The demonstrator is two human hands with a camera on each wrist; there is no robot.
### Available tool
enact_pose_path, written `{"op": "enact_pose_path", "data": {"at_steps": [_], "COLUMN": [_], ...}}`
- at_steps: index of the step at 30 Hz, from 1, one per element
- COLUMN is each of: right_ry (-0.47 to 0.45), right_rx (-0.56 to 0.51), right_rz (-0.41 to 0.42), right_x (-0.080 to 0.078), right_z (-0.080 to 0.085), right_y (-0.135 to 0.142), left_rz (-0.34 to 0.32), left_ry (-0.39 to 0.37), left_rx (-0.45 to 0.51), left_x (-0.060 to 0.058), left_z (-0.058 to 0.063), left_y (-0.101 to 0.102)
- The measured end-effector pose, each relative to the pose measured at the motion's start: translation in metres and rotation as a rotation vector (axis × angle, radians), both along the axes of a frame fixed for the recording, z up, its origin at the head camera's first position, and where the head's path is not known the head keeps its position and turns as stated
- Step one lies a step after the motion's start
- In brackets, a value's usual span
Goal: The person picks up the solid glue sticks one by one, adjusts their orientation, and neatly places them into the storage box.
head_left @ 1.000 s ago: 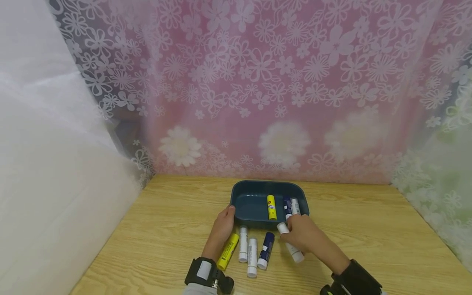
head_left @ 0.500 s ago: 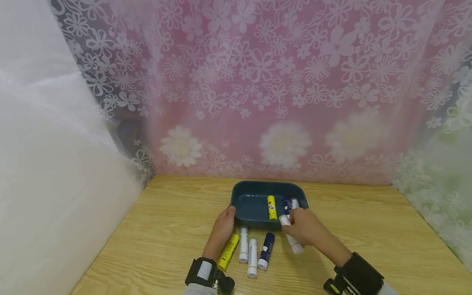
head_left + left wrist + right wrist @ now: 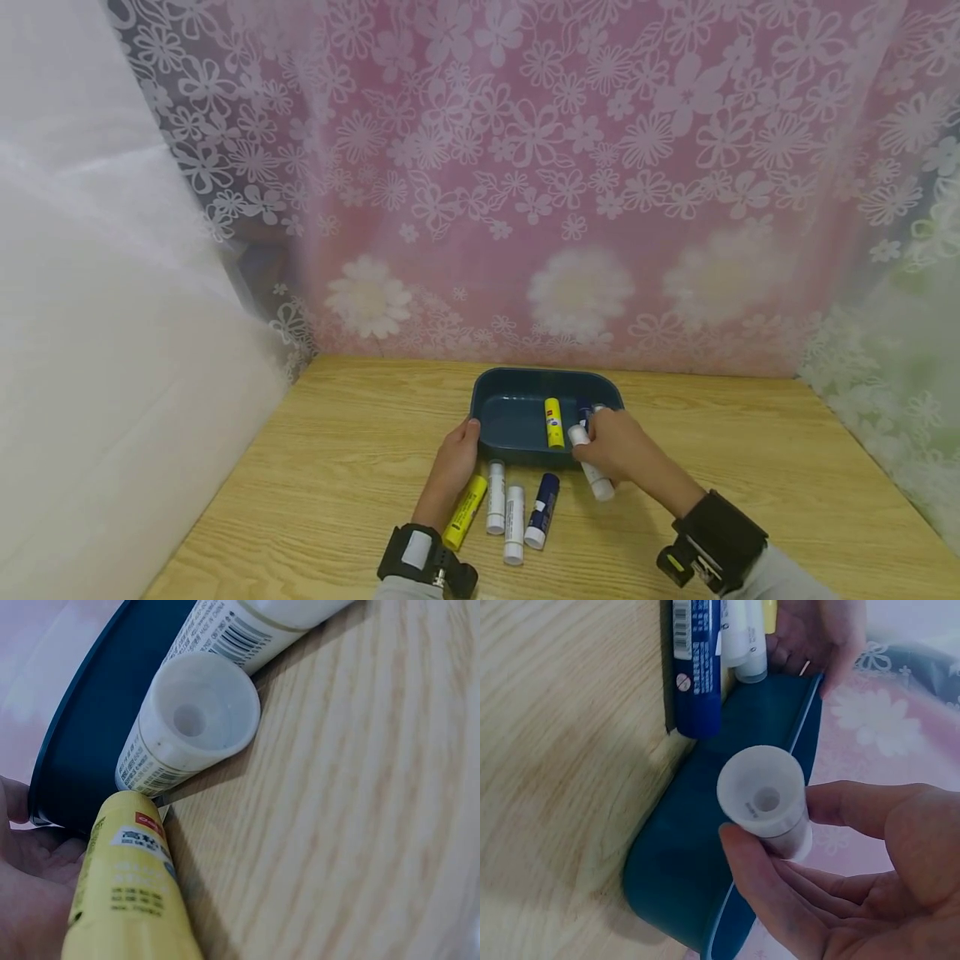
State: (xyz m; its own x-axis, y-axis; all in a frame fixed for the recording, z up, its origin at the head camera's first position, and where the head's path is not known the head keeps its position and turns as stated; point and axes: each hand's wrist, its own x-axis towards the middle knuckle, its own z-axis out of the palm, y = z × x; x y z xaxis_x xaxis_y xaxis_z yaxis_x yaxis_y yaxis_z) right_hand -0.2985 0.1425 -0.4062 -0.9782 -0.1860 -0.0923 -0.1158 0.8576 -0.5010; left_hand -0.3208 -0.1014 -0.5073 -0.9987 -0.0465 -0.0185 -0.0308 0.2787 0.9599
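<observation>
A dark teal plastic bin (image 3: 510, 421) stands on the table. My left hand (image 3: 453, 454) holds its front left corner, thumb over the rim. My right hand (image 3: 622, 446) pinches a white glue stick (image 3: 597, 483) between thumb and fingers, tilted above the bin's front right rim; its hollow base faces the right wrist camera (image 3: 761, 787). Inside the bin lie a yellow glue stick (image 3: 553, 423), a navy one (image 3: 585, 412) and a white one largely hidden by my right hand. In front lie a yellow glue stick (image 3: 465, 512), two white ones (image 3: 496, 498) and a navy one (image 3: 542, 511).
The wooden table (image 3: 337, 483) extends on both sides of the bin. Behind it hangs a pink floral curtain (image 3: 465, 250), with a white sheet (image 3: 135, 333) at the left. Both wrists wear black camera straps (image 3: 408, 550).
My right hand has lifted the white glue stick from in front of the bin, up and forward to its front rim. The left hand has stayed on the bin.
</observation>
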Motion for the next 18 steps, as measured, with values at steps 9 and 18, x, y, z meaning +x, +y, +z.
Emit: {"op": "enact_pose_path", "data": {"at_steps": [9,18], "right_ry": [0.024,-0.057], "right_rx": [0.077,0.062], "right_rz": [0.014,-0.023], "right_x": [-0.017,-0.036], "right_z": [0.004,0.006], "right_y": [-0.001,-0.003], "left_rz": [0.008,0.004], "left_ry": [-0.010,-0.003], "left_rx": [-0.007,-0.004], "left_x": [0.000,0.000], "left_z": [0.001,0.001], "left_y": [0.001,0.001]}}
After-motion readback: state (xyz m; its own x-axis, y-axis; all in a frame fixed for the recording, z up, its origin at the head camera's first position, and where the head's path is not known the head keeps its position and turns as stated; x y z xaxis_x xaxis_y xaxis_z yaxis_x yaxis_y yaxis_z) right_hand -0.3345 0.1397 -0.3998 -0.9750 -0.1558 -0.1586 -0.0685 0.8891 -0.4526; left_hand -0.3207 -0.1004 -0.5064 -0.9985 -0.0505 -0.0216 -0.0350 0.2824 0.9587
